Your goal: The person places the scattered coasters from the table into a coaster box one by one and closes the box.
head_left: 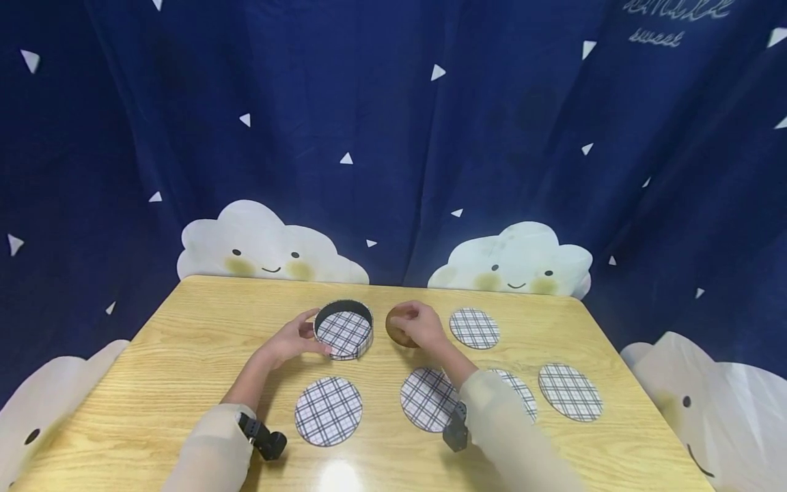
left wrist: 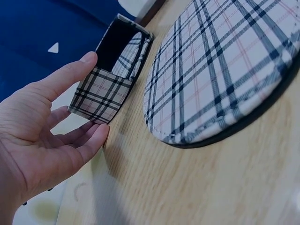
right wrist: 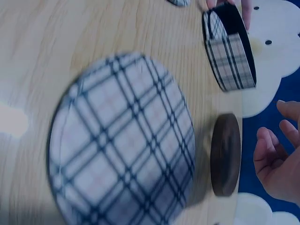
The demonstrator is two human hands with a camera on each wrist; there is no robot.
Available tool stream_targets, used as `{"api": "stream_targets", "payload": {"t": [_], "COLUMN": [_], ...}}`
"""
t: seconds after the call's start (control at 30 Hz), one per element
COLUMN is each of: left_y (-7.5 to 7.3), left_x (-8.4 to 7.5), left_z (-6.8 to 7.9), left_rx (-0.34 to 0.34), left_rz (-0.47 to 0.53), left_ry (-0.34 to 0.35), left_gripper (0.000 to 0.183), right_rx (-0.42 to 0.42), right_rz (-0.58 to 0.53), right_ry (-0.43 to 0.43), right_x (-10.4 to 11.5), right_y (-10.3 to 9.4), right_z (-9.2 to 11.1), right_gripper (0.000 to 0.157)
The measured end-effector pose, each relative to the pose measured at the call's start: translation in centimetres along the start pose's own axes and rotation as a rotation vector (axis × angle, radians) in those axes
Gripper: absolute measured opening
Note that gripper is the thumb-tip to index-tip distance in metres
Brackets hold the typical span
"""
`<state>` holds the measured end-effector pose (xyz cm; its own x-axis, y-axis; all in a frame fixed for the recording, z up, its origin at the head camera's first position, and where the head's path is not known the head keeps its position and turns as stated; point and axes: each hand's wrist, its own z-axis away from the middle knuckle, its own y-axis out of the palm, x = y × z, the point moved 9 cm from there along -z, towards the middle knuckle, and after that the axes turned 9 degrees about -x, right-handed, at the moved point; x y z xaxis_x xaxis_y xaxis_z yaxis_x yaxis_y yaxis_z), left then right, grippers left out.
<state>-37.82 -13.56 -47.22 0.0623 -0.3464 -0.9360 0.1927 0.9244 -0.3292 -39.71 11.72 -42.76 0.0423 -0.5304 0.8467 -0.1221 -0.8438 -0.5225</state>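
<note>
A round plaid coaster holder [head_left: 365, 342] with a dark inner wall stands toward the back of the table, a plaid round showing inside it. My left hand [head_left: 300, 342] grips its left side, thumb at the rim and fingers low on the wall in the left wrist view. To the right of the holder lies a brown round disc [right wrist: 226, 154]. My right hand [head_left: 421, 324] hovers over this disc, fingers loosely bent, with a gap between hand and disc in the right wrist view. From the head view, the hand covers part of the disc.
Several plaid round coasters lie flat around the wooden table [head_left: 203, 355]: one coaster [head_left: 328, 411] at front left, another coaster [head_left: 474, 328] at back right, a third coaster [head_left: 570, 391] at far right. More lie under the right forearm. A blue curtain [head_left: 393, 137] hangs behind.
</note>
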Motion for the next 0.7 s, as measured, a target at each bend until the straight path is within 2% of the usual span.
{"api": "stream_targets", "payload": {"t": [0.33, 0.5, 0.7], "left_y": [-0.1, -0.1, 0.0], "left_x": [-0.2, -0.1, -0.1], "left_z": [0.2, 0.2, 0.2], "left_rx": [-0.004, -0.003, -0.001], "left_rz": [-0.015, -0.013, 0.012], "left_ry": [-0.009, -0.004, -0.002], "left_gripper": [0.103, 0.103, 0.103], "right_rx": [-0.006, -0.019, -0.037], "right_rz": [0.076, 0.158, 0.173], "right_ry": [-0.02, -0.007, 0.005], "right_x": [-1.1, -2.4, -4.2], "right_y": [-4.7, -7.2, -10.1], "right_z": [-0.2, -0.4, -0.7], "right_gripper": [0.044, 0.046, 0.048]}}
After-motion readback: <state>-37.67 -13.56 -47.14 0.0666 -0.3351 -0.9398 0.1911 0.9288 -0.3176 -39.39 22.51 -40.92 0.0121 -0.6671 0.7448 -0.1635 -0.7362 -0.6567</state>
